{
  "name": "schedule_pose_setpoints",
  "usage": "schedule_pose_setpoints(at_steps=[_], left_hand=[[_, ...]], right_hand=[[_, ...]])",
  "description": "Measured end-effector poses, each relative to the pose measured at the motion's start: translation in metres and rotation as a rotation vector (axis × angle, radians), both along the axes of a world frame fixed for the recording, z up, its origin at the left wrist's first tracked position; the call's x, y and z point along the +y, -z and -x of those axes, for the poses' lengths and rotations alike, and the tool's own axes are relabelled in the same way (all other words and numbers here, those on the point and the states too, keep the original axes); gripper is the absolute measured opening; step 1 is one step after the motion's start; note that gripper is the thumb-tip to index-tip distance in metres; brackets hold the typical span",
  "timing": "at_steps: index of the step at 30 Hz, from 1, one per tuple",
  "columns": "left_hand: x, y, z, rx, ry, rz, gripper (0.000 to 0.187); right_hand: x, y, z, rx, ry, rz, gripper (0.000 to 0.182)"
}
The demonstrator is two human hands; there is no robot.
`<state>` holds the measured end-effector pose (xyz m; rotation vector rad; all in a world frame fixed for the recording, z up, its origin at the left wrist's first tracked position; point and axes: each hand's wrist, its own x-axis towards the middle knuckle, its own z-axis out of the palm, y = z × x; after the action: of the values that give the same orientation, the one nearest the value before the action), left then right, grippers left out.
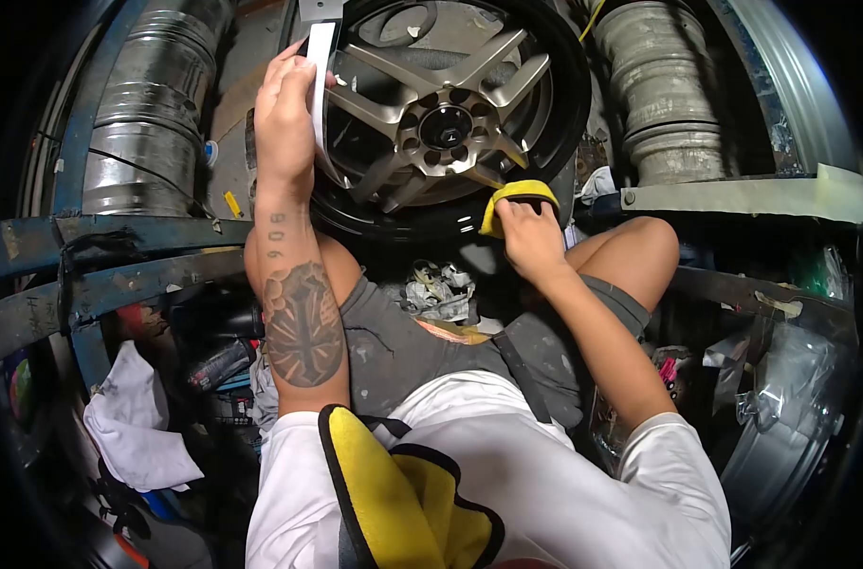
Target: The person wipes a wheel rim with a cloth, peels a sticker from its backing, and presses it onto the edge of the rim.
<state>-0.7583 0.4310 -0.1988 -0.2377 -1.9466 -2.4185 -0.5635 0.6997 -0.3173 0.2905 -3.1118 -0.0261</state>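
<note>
A car wheel rim (379,107) with bronze-grey spokes and a glossy black outer lip stands in front of my knees. My right hand (532,237) is closed on a yellow microfiber cloth (519,194) with black edging, held against the lower right of the rim. At the rim's left side, my left hand (285,119) has its fingers curled around a long pale strip (320,95) with a dark edge. A second yellow cloth (394,488) with black trim lies over my white shirt.
Stacked metal rims stand at the left (145,123) and right (657,90). Blue metal frame bars (156,232) flank my legs. A white cloth (137,417) hangs at lower left. Crumpled paper (438,291) lies between my thighs, and a plastic-wrapped rim (778,427) sits at lower right.
</note>
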Motion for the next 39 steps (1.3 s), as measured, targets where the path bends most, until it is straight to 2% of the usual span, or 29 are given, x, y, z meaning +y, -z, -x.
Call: schedule_pose_setpoints(at_steps=[3, 6, 8, 11, 13, 15, 16, 18, 20, 23, 26, 28, 30, 32, 33, 34, 35, 36, 39], left_hand=[[0.003, 0.0, -0.001, 0.074, -0.038, 0.113, 0.033], [0.005, -0.003, 0.002, 0.185, -0.061, 0.194, 0.035], [0.003, 0.0, 0.002, 0.224, -0.062, 0.199, 0.034], [0.001, 0.002, 0.0, 0.106, -0.041, 0.082, 0.033], [0.002, 0.0, -0.006, 0.159, -0.058, 0.155, 0.034], [0.003, -0.004, -0.005, 0.198, -0.064, 0.191, 0.031], [0.002, -0.001, -0.002, 0.206, -0.053, 0.196, 0.029], [0.004, 0.002, -0.003, 0.177, -0.043, 0.185, 0.03], [0.004, -0.001, -0.005, 0.119, -0.049, 0.162, 0.029], [0.0, 0.002, -0.006, 0.115, -0.012, 0.102, 0.029], [-0.002, 0.0, -0.008, 0.232, -0.012, 0.165, 0.028], [0.0, -0.002, -0.011, 0.144, -0.023, 0.132, 0.029], [0.005, 0.0, -0.005, 0.124, -0.055, 0.135, 0.034], [0.007, -0.001, -0.004, 0.234, -0.071, 0.139, 0.034], [0.005, 0.004, 0.001, 0.164, -0.062, 0.142, 0.035], [0.006, 0.0, -0.001, 0.288, -0.084, 0.202, 0.033], [0.006, -0.001, -0.001, 0.187, -0.059, 0.138, 0.028], [0.005, -0.002, -0.002, 0.078, -0.029, 0.076, 0.04], [0.002, -0.002, 0.001, 0.066, 0.012, 0.036, 0.036]], right_hand=[[-0.03, 0.019, -0.012, -0.053, 0.098, 0.006, 0.016], [-0.071, 0.028, -0.02, -0.07, 0.047, 0.186, 0.019], [-0.049, 0.024, -0.017, -0.096, 0.055, 0.082, 0.018], [0.002, -0.003, 0.0, -0.054, 0.09, -0.011, 0.019], [0.001, -0.004, 0.003, -0.06, 0.083, -0.051, 0.019], [-0.036, 0.014, -0.006, -0.125, 0.082, 0.049, 0.018], [-0.06, 0.022, -0.01, -0.183, 0.101, 0.156, 0.016], [-0.1, 0.03, -0.012, -0.216, 0.093, 0.548, 0.016], [-0.095, 0.023, -0.011, -0.244, 0.084, 0.682, 0.016], [-0.028, 0.009, -0.011, -0.227, 0.027, 0.284, 0.015], [0.0, 0.001, -0.008, -0.03, 0.034, 0.162, 0.011], [-0.014, 0.02, -0.011, -0.11, 0.04, 0.281, 0.012], [-0.059, 0.026, -0.012, -0.222, -0.008, 0.547, 0.017], [-0.112, 0.029, -0.006, -0.216, -0.013, 0.826, 0.013], [-0.13, 0.037, 0.001, -0.146, -0.057, 0.93, 0.014], [-0.139, 0.034, 0.006, -0.136, -0.059, 0.998, 0.013], [-0.133, 0.038, 0.009, -0.154, -0.131, 0.944, 0.011], [-0.122, 0.042, 0.012, -0.175, -0.194, 0.891, 0.01], [-0.02, 0.046, 0.013, -0.218, -0.579, 0.427, 0.017]])
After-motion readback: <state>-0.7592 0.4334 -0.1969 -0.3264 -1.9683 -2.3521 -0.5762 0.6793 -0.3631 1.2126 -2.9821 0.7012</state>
